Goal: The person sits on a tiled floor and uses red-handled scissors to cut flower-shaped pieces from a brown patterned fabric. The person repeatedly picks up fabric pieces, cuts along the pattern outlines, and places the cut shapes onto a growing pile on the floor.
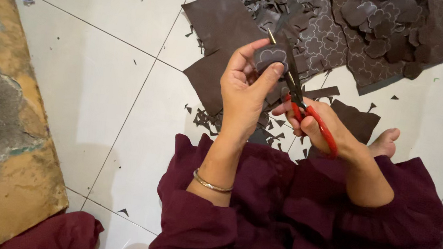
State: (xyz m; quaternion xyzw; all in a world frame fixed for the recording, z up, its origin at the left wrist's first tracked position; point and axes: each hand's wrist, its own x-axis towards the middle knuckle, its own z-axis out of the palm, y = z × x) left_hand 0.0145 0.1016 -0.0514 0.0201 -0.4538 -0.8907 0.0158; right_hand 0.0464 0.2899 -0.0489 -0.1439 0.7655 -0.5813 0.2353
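My left hand pinches a small dark brown piece of material with a pale scalloped outline drawn on it. My right hand grips red-handled scissors, whose dark blades run up along the right side of that piece. Both hands are raised over the white tiled floor, above my maroon-clad lap.
Large dark brown sheets marked with flower outlines lie ahead on the tiles, with a heap of cut-out shapes at top right and scraps scattered below. A worn ochre and grey slab lines the left. My bare foot rests at right.
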